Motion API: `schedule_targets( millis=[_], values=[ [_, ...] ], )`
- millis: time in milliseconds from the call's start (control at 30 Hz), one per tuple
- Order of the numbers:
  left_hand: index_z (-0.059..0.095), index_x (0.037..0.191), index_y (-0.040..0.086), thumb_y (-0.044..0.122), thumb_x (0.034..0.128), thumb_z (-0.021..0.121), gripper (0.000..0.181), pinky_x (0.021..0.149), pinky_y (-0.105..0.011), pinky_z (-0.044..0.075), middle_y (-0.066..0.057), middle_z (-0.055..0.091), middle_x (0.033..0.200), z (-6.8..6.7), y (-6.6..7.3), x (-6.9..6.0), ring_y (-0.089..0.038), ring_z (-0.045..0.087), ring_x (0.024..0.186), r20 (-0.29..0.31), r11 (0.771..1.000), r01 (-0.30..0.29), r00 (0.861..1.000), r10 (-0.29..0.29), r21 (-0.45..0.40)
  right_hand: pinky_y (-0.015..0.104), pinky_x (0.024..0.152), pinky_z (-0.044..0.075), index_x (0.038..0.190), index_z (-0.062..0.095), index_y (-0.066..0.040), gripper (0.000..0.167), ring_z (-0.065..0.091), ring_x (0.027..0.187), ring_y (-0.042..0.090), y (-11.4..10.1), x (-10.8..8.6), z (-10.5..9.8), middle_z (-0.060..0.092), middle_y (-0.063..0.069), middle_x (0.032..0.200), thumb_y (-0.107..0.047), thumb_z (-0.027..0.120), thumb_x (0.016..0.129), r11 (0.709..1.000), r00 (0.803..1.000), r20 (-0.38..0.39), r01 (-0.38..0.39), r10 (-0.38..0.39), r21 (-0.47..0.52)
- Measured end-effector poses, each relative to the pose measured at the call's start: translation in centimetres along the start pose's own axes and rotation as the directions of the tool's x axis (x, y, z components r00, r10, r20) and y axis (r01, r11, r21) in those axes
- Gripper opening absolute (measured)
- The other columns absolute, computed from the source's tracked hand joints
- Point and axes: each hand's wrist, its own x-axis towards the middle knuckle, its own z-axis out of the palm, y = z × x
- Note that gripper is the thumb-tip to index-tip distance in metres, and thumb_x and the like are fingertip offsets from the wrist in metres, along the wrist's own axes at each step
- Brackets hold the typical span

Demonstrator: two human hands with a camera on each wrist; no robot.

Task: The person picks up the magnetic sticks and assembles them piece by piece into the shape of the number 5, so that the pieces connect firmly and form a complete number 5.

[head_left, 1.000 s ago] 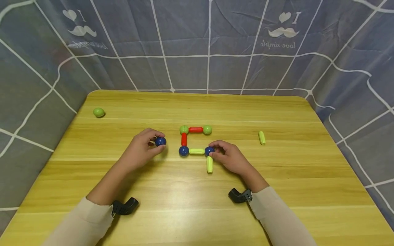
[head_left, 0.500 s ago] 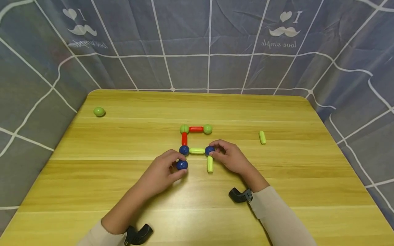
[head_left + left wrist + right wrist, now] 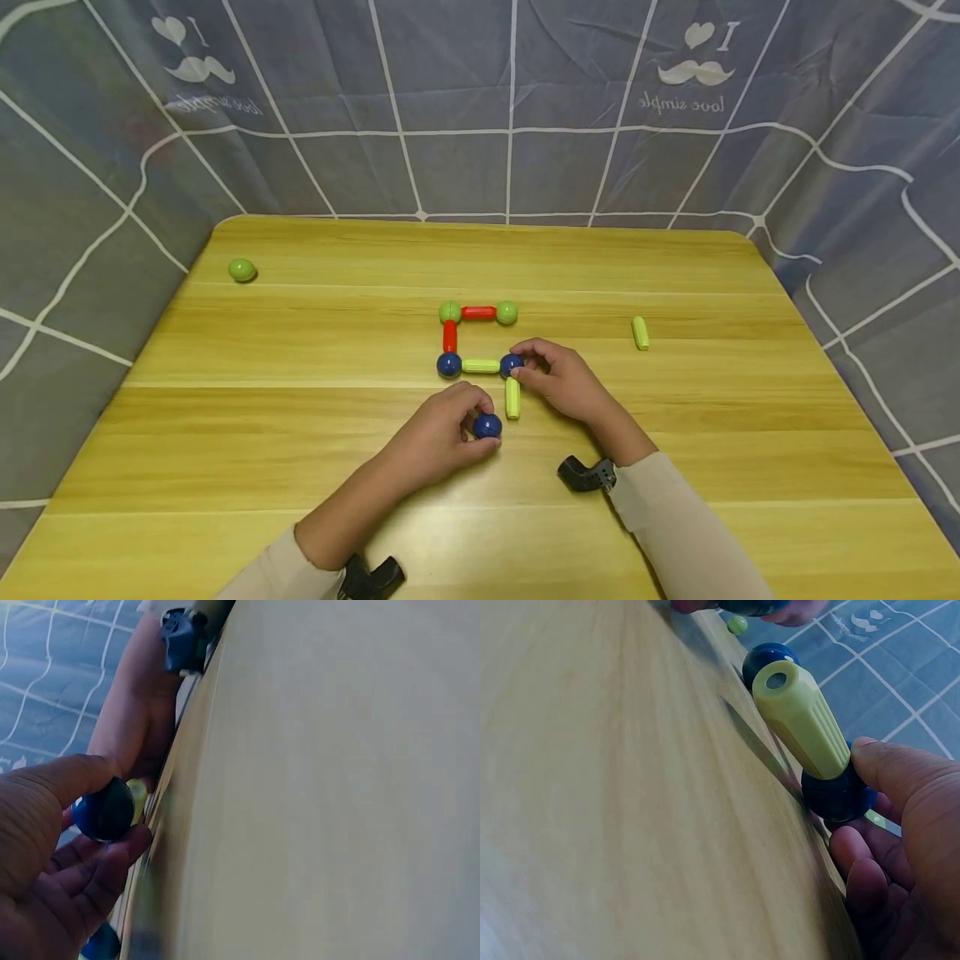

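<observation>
My left hand point(image 3: 442, 433) pinches a loose blue ball point(image 3: 487, 426) between thumb and fingers, just below and left of the free end of a yellow-green rod point(image 3: 513, 400). That ball point(image 3: 103, 811) also shows in the left wrist view. With thumb and fingertips my right hand point(image 3: 562, 379) holds the blue corner ball point(image 3: 511, 364). From this corner the rod points toward me, its bare end point(image 3: 777, 680) facing the right wrist camera. Another yellow-green rod point(image 3: 480, 366) joins the corner to a second blue ball point(image 3: 449, 365). A red rod point(image 3: 450, 337) runs from there to a green ball point(image 3: 450, 312).
A second red rod point(image 3: 478, 312) links that green ball to another green ball point(image 3: 507, 312). One loose green ball point(image 3: 242, 270) lies far left on the wooden table point(image 3: 337, 250). A loose yellow-green rod point(image 3: 640, 332) lies to the right. A grey grid-patterned curtain point(image 3: 465, 175) stands behind.
My left hand has carried the loose blue ball right and toward me, from left of the frame to near the rod's free end. My right hand stays on the corner ball.
</observation>
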Motion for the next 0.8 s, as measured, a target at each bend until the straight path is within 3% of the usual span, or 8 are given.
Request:
schedule_targets(
  millis=[300, 800],
  values=[
    [0.064, 0.092, 0.017, 0.028, 0.0804, 0.085, 0.026, 0.063, -0.025, 0.042, 0.008, 0.052, 0.081, 1.8, 1.0, 1.0, -0.009, 0.047, 0.071, -0.024, 0.994, 0.028, 0.999, -0.026, 0.104, 0.033, 0.068, 0.044, 0.117, 0.067, -0.015, 0.022, 0.055, 0.08, 0.02, 0.0, 0.0, -0.1, 0.061, 0.001, 0.088, -0.02, 0.068, 0.096, 1.0, 1.0, 0.011, -0.028, 0.028, 0.008],
    [0.061, 0.092, 0.017, 0.031, 0.0797, 0.084, 0.03, 0.062, -0.026, 0.04, 0.002, 0.053, 0.078, 2.5, 1.3, 1.2, -0.01, 0.045, 0.069, -0.053, 0.992, 0.059, 0.997, -0.054, 0.108, 0.034, 0.07, 0.045, 0.116, 0.067, -0.015, 0.021, 0.056, 0.082, 0.02, 0.1, 0.1, 0.0, 0.062, 0.001, 0.089, -0.02, 0.068, 0.096, 0.999, 0.999, 0.002, -0.035, 0.035, 0.006]
  ],
)
